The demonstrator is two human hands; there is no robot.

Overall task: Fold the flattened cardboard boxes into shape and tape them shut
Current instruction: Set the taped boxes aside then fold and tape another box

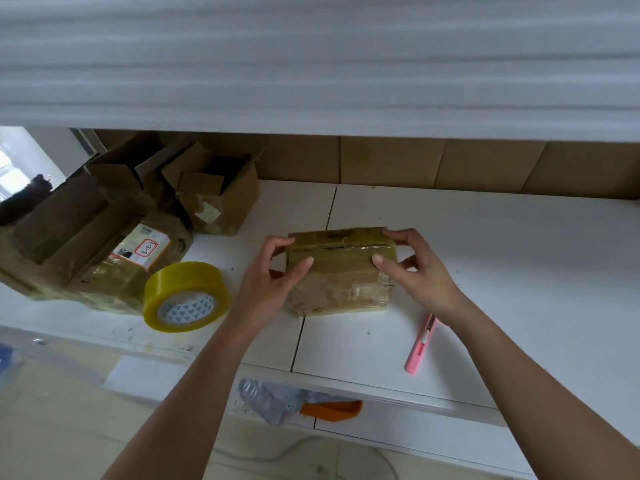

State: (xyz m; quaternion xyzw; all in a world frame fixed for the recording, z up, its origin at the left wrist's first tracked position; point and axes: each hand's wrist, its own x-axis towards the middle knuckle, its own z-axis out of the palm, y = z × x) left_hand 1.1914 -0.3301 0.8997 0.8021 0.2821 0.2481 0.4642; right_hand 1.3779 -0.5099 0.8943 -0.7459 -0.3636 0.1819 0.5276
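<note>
A small brown cardboard box [341,278], wrapped in yellowish tape, stands on the white table [485,254] at the centre. My left hand [268,278] grips its left end, thumb pressed on the near top face and fingers curled over the far edge. My right hand [412,268] grips its right end the same way, thumb on top. A roll of yellow packing tape [185,296] lies tilted on the table to the left of the box.
Several folded and open cardboard boxes [114,216] pile up at the left. A pink utility knife [420,344] lies by my right forearm. A white foam roll [311,60] overhangs above. Cardboard sheets [450,164] line the back. An orange-handled tool [332,408] lies below the table edge.
</note>
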